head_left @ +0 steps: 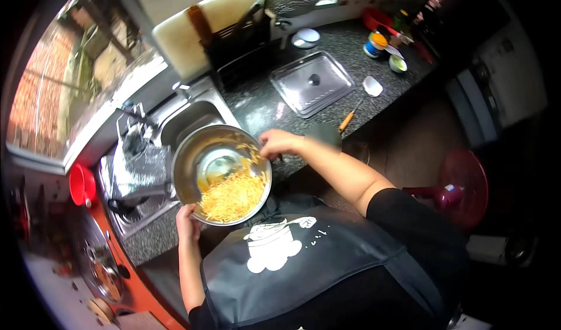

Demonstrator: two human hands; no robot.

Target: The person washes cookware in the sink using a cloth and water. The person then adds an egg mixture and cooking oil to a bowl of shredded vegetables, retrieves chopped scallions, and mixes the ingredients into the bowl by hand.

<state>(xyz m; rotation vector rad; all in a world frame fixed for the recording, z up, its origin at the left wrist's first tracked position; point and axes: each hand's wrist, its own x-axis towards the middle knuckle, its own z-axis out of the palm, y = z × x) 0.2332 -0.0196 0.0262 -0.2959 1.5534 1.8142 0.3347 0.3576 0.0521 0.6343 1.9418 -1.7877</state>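
A large steel bowl is tilted in front of my apron, with yellow shredded food gathered on its lower right side. Fingers of my left hand are wrapped over the bowl's lower left rim. At the upper right rim, my right hand grips the bowl, its fingertips partly hidden. The bowl hangs over the counter's edge, close to the sink. A silver lidded tray with a black knob lies on the granite counter beyond my right hand.
A wooden-handled tool and a small white dish lie right of the tray. Farther back are a jar, a small bowl and a red bowl. Foil-like material covers part of the left sink area, near a red container.
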